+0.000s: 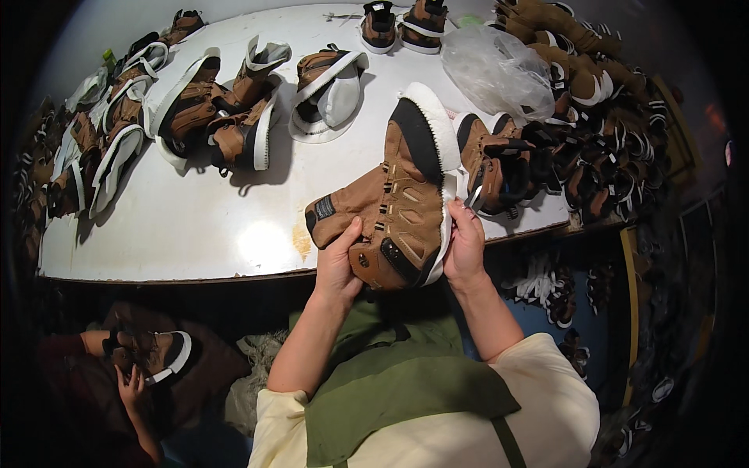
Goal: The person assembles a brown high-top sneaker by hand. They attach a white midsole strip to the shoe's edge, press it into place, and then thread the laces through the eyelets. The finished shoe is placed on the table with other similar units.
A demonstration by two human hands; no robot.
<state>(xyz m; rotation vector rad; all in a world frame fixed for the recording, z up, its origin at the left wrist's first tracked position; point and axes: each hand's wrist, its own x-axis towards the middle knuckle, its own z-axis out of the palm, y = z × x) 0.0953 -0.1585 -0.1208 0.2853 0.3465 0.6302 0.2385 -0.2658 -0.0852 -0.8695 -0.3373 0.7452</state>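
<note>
You hold a brown boot point(398, 207) up over the near edge of the white table point(195, 226), sole rim to your right and the dark cuff pointing away from you. Your left hand point(337, 269) closes around the toe end from below, thumb pressed onto the upper; your right hand point(466, 248) clasps the white sole edge, and a small metal tool seems to sit between its fingers, though that is too small to be sure of. The boot looks moderately heavy for its bulk, with a stiff sole and a softer, padded upper that probably gives under the thumb. Judge the sole rim and the toe as the firm places to grip; the collar likely folds. More boots point(226, 117) lie on the table, a pile point(593, 132) crowds the right, beside a plastic bag point(499, 70).
</note>
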